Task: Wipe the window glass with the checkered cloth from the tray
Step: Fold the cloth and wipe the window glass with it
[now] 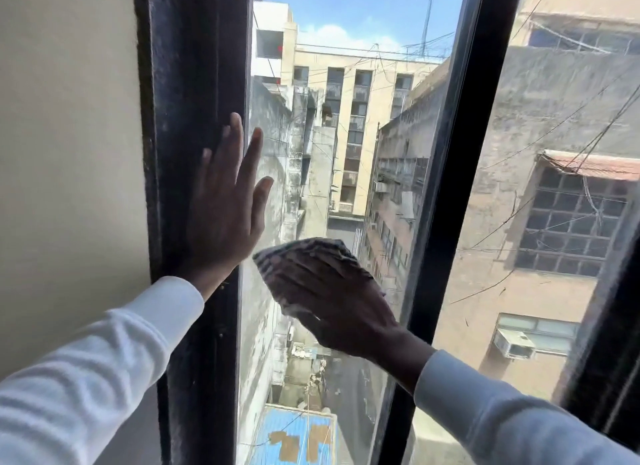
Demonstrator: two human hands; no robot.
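The window glass (pixel 346 135) fills the middle of the head view, between two black frame bars. My right hand (pixel 341 302) presses the folded checkered cloth (pixel 304 253) flat against the lower part of the pane. The cloth sticks out above and to the left of my fingers. My left hand (pixel 225 208) rests flat with fingers spread, partly on the left black frame (pixel 194 118) and partly on the glass edge, holding nothing. Both arms wear white sleeves. The tray is not in view.
A cream wall (pixel 69 135) lies left of the frame. A black middle bar (pixel 446 187) divides this pane from a second pane (pixel 554 153) on the right. Buildings, wires and a blue roof show outside through the glass.
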